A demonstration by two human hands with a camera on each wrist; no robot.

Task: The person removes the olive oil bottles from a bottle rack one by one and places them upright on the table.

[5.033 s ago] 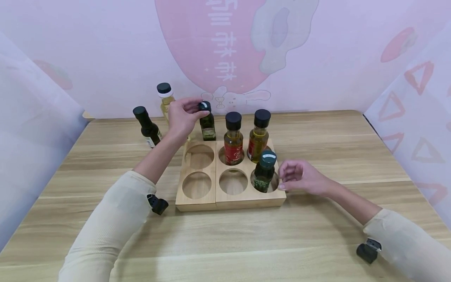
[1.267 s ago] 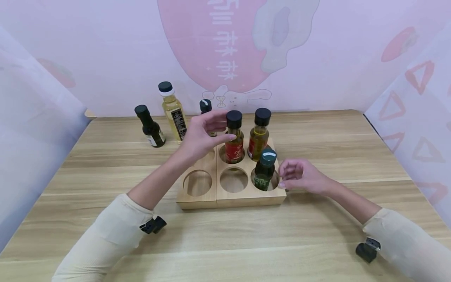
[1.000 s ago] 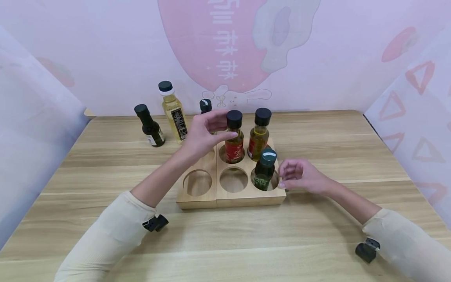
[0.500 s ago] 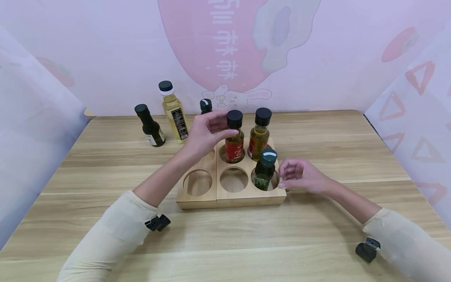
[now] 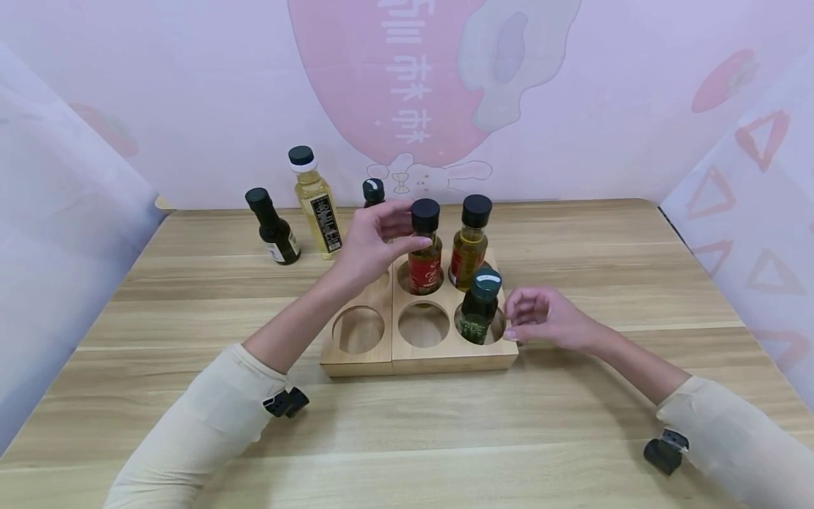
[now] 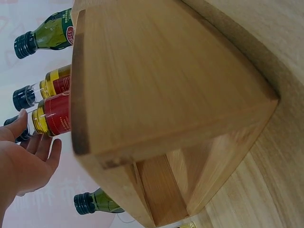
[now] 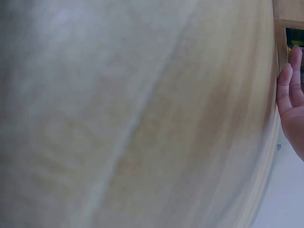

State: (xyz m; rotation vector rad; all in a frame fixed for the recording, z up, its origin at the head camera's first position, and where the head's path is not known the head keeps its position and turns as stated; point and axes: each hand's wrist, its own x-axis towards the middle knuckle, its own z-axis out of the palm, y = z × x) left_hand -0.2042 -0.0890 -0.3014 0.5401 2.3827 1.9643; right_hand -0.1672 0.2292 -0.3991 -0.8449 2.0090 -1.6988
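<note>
My left hand [image 5: 365, 244] is at the neck of a red-labelled oil bottle [image 5: 424, 272], thumb in front and fingers behind. The bottle stands upright in a back hole of the wooden bottle rack [image 5: 451, 362]; the left wrist view shows its red label [image 6: 57, 114] beside my fingers. My right hand [image 5: 550, 318] lies against the rack's right side, fingers loosely curled and holding nothing. Close by it, a green-capped oil bottle [image 5: 478, 318] leans slightly in the front right hole. A second red-labelled oil bottle [image 5: 467, 254] fills the back right hole.
Behind the rack a small dark-capped bottle [image 5: 373, 191] is mostly hidden by my left hand. To the left on the table [image 5: 458, 438] stand a tall pale-yellow bottle [image 5: 318, 212] and a dark bottle [image 5: 276, 237]. A printed cloth wall [image 5: 222, 106] closes off the back.
Since the earliest frame my left hand has moved right, from the small bottle behind the rack to the red-labelled one. Over the last second it barely shifts. My right hand stays in place.
</note>
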